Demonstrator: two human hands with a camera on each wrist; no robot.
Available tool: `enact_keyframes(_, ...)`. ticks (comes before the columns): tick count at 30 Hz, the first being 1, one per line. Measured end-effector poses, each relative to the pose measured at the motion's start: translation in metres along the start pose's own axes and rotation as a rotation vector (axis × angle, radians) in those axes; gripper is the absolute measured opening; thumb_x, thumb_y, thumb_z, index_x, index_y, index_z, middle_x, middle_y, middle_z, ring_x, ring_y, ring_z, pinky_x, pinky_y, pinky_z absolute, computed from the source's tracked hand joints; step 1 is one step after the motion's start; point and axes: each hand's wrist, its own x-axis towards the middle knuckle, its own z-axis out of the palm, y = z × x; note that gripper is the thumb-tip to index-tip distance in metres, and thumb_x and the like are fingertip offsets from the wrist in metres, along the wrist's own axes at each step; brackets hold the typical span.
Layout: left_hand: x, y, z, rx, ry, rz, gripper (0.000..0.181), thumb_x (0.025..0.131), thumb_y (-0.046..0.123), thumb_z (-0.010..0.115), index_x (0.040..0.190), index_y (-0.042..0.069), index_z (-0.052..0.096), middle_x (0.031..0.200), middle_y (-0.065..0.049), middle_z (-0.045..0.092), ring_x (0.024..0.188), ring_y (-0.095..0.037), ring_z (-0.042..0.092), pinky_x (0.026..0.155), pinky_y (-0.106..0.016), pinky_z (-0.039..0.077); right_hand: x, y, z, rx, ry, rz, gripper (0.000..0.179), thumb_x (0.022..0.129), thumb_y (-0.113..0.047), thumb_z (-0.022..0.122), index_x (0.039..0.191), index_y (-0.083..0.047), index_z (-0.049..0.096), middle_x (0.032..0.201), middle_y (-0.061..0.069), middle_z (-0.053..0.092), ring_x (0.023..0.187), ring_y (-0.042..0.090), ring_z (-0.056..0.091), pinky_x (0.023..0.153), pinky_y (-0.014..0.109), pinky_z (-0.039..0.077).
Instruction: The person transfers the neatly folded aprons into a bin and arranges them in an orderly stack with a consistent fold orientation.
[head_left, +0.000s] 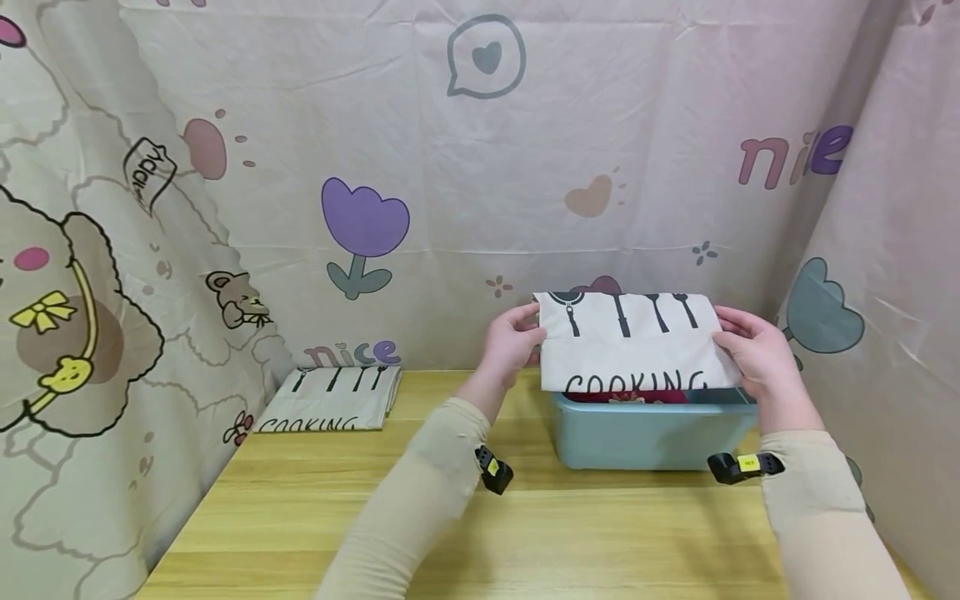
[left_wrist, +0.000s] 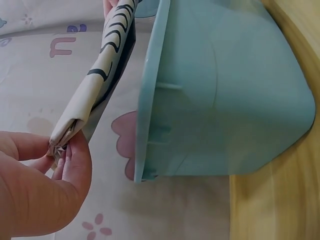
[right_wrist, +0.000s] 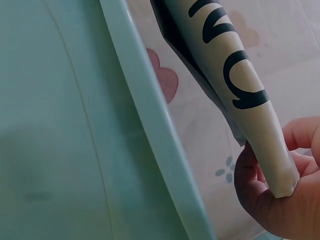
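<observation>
A folded white cloth (head_left: 630, 354) with black kitchen utensils and the word COOKING printed on it is held level over a light-blue plastic box (head_left: 645, 437). My left hand (head_left: 513, 343) pinches its left edge between thumb and fingers, while the right hand (head_left: 759, 348) pinches the opposite edge. Both wrist views show the cloth's thick folded layers above the rim of the box, with a gap between. Under the cloth's front edge, something red (head_left: 652, 397) shows inside the box; the rest of the contents is hidden.
On the far left of the wooden table (head_left: 495, 533) lies a second folded cloth (head_left: 326, 408) with the same print. A patterned curtain (head_left: 465, 183) hangs behind the table and along both sides, close behind the box.
</observation>
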Motion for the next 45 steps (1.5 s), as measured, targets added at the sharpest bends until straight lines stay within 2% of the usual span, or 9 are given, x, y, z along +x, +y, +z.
enact_keyframes(4, 0.001, -0.004, 0.009, 0.008, 0.013, 0.003, 0.047, 0.088, -0.008, 0.064, 0.132, 0.010, 0.064, 0.114, -0.016, 0.062, 0.098, -0.023, 0.062, 0.070, -0.037, 0.060, 0.004, 0.005, -0.006, 0.000, -0.012, 0.008, 0.057, 0.102, -0.023, 0.054, 0.153, -0.005, 0.035, 0.124, -0.001, 0.050, 0.107, 0.015, 0.049, 0.108, 0.040, 0.038)
enact_keyframes(7, 0.002, -0.006, 0.015, 0.032, 0.014, 0.007, 0.046, 0.089, -0.007, 0.064, 0.132, 0.010, 0.065, 0.108, -0.013, 0.062, 0.088, -0.020, 0.062, 0.068, -0.037, 0.059, 0.007, 0.008, -0.012, -0.010, -0.028, 0.024, 0.057, 0.102, -0.023, 0.054, 0.153, -0.005, 0.034, 0.122, -0.004, 0.050, 0.106, 0.014, 0.049, 0.108, 0.042, 0.037)
enact_keyframes(10, 0.002, -0.007, 0.020, 0.054, 0.012, 0.007, 0.045, 0.090, -0.006, 0.064, 0.132, 0.010, 0.065, 0.103, -0.011, 0.062, 0.083, -0.018, 0.061, 0.065, -0.035, 0.059, 0.010, 0.010, -0.016, -0.038, -0.047, 0.036, 0.057, 0.103, -0.022, 0.054, 0.153, -0.004, 0.034, 0.126, 0.002, 0.050, 0.107, 0.017, 0.049, 0.108, 0.046, 0.038)
enact_keyframes(19, 0.003, -0.008, 0.031, 0.105, 0.024, -0.012, 0.045, 0.089, -0.006, 0.064, 0.131, 0.011, 0.066, 0.105, -0.010, 0.062, 0.088, -0.021, 0.064, 0.067, -0.034, 0.059, 0.020, 0.014, -0.025, -0.110, -0.060, 0.041, 0.057, 0.104, -0.021, 0.052, 0.153, -0.003, 0.031, 0.143, 0.022, 0.040, 0.111, 0.026, 0.047, 0.107, 0.051, 0.038)
enact_keyframes(32, 0.007, -0.011, 0.038, 0.123, 0.021, -0.051, 0.048, 0.088, -0.010, 0.064, 0.132, 0.009, 0.064, 0.099, -0.008, 0.062, 0.087, -0.020, 0.061, 0.071, -0.035, 0.059, 0.026, 0.021, -0.025, -0.131, -0.077, 0.070, 0.055, 0.104, -0.014, 0.049, 0.153, 0.001, 0.029, 0.146, 0.029, 0.037, 0.121, 0.039, 0.042, 0.108, 0.056, 0.035)
enact_keyframes(34, 0.007, -0.010, 0.036, 0.172, 0.000, -0.043, 0.047, 0.089, -0.008, 0.064, 0.133, 0.007, 0.063, 0.103, -0.010, 0.063, 0.091, -0.021, 0.063, 0.074, -0.035, 0.059, 0.027, 0.023, -0.025, -0.150, -0.087, 0.062, 0.055, 0.104, -0.013, 0.048, 0.152, 0.003, 0.029, 0.146, 0.031, 0.036, 0.123, 0.042, 0.041, 0.108, 0.057, 0.034)
enact_keyframes(39, 0.005, -0.007, 0.030, 0.531, -0.098, 0.033, 0.039, 0.093, 0.009, 0.066, 0.133, 0.007, 0.063, 0.125, -0.011, 0.064, 0.109, -0.024, 0.062, 0.091, -0.034, 0.052, 0.021, 0.024, -0.025, -0.328, -0.164, -0.005, 0.054, 0.104, -0.014, 0.047, 0.147, 0.012, 0.030, 0.142, 0.039, 0.035, 0.124, 0.054, 0.038, 0.103, 0.067, 0.033)
enact_keyframes(41, 0.003, -0.005, 0.028, 0.637, -0.138, 0.062, 0.038, 0.095, 0.016, 0.066, 0.132, 0.008, 0.064, 0.129, -0.009, 0.064, 0.114, -0.024, 0.060, 0.096, -0.034, 0.049, 0.017, 0.022, -0.024, -0.401, -0.179, -0.044, 0.054, 0.104, -0.019, 0.046, 0.146, 0.012, 0.032, 0.142, 0.040, 0.034, 0.124, 0.057, 0.037, 0.101, 0.071, 0.032)
enact_keyframes(45, 0.002, -0.003, 0.025, 0.670, -0.179, 0.091, 0.036, 0.097, 0.019, 0.063, 0.131, 0.010, 0.064, 0.126, -0.008, 0.066, 0.117, -0.024, 0.060, 0.097, -0.036, 0.048, 0.013, 0.017, -0.021, -0.462, -0.155, -0.118, 0.054, 0.105, -0.026, 0.045, 0.144, 0.010, 0.036, 0.142, 0.039, 0.035, 0.124, 0.057, 0.037, 0.099, 0.071, 0.034)
